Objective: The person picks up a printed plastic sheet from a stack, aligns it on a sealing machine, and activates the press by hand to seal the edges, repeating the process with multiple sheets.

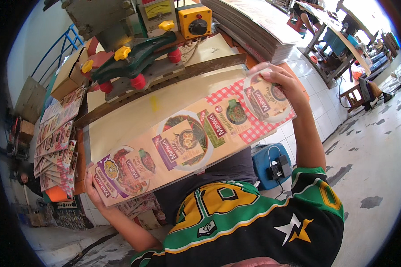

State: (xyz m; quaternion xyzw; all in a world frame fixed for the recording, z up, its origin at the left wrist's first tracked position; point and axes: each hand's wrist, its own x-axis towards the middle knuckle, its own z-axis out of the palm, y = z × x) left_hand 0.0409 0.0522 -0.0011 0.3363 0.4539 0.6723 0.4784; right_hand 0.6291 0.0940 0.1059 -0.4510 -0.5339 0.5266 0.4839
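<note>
Food-printed panel [198,140] is stretching between the left hand [95,195], clasping its left end, and the right hand [284,81], clasping its upper-right corner. Uneven pull is risking a bend, or its far edge snagging on the metal bar [218,64] beyond the hands.

Arms [308,138] spread apart, left grip [92,189] lower, right grip [278,79] higher, both clasped

Long rect. printed sheet [194,142], peach bkgd w/ food pics, red-wht check twd R end; approx. flat, held btwn L hand [93,190] & R hand [278,81], slanted, R end farther fwd.
</note>
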